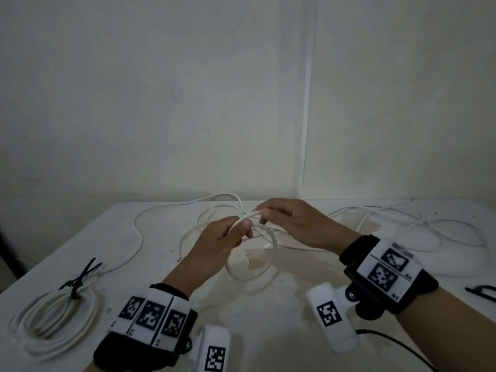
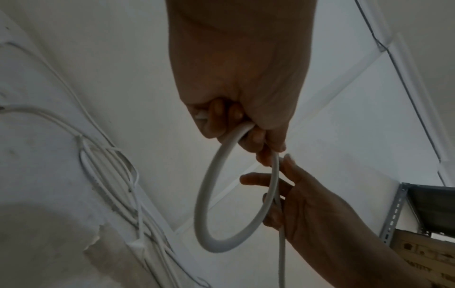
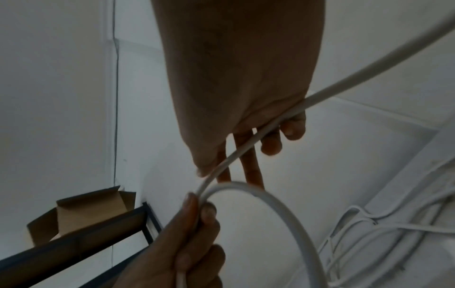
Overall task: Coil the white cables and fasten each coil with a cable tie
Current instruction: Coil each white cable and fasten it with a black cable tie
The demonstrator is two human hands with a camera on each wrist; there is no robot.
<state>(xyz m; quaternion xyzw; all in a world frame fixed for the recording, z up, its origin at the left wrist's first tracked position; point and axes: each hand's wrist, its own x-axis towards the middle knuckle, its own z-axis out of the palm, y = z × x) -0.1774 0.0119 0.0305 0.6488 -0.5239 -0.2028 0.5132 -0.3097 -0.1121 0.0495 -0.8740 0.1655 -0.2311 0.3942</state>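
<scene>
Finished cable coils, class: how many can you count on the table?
1: the tied coil at the table's near left, black cable tie around it. The loop between both hands is unfinished.

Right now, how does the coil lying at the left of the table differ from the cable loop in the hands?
The finished coil has many turns; the held loop is a single turn. The finished coil is fastened with a black cable tie; the held loop has none, only the left hand and right hand keeping it together. The finished coil lies flat on the table; the held loop hangs from the fingers. Both are white cable.
</scene>
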